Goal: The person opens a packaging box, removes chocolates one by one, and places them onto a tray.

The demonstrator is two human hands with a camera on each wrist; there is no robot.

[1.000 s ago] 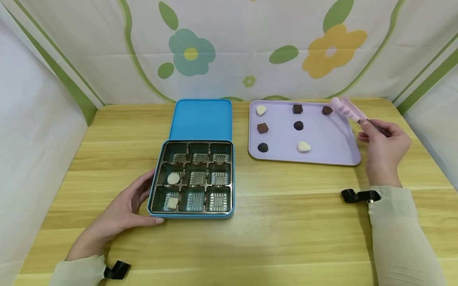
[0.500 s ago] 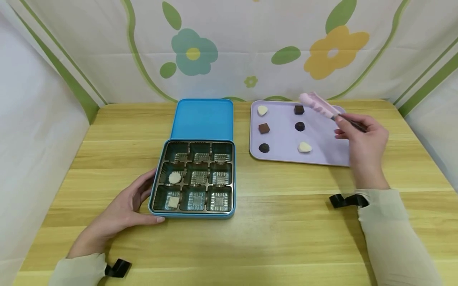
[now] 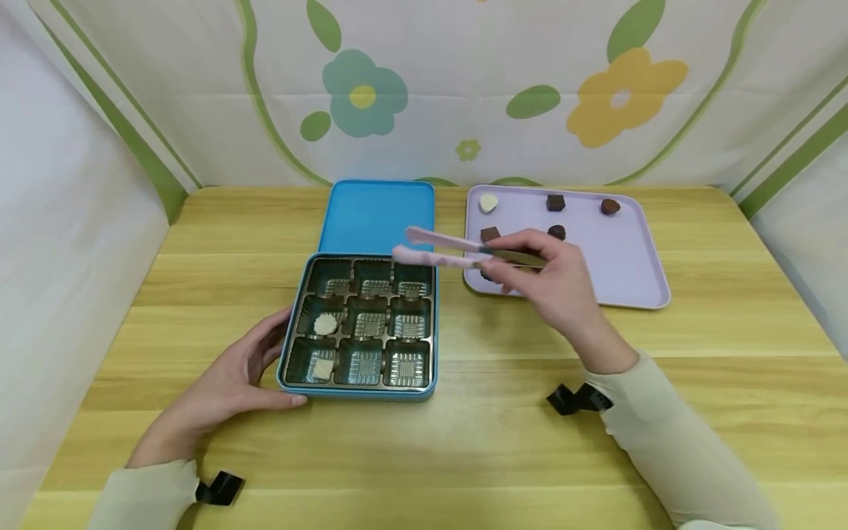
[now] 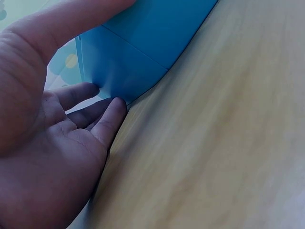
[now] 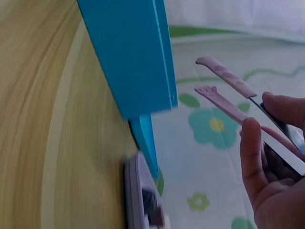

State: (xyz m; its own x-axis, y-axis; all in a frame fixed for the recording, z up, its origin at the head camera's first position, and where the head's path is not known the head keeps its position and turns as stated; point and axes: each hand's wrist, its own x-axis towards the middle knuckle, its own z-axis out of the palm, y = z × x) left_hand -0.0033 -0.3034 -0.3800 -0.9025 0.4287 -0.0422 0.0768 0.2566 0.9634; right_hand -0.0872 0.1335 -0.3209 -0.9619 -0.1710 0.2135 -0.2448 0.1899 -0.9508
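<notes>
My right hand (image 3: 553, 283) pinches pink-tipped tongs (image 3: 437, 258) between thumb and fingers, above the back right corner of the blue tin (image 3: 424, 397). The tong arms stand apart with nothing between them, as the right wrist view also shows. At the tin's front left corner my left hand (image 3: 221, 394) holds on, thumb along the front and fingers against the left side. Inside is a nine-part insert. A white scalloped chocolate (image 3: 325, 324) lies in the middle left compartment, a white square chocolate (image 3: 323, 369) in the front left one.
A lilac tray (image 3: 629, 258) to the right carries several chocolates, including a dark cube (image 3: 555, 202) and a brown one (image 3: 610, 207); my right hand partly covers others. Behind the tin lies its blue lid (image 3: 377, 213). A flowered cloth (image 3: 457, 73) hangs at the table's back.
My right hand has swung left from the tray's right end to over the tin, carrying the tongs, whose arms now stand wider apart. My left hand stays at the tin.
</notes>
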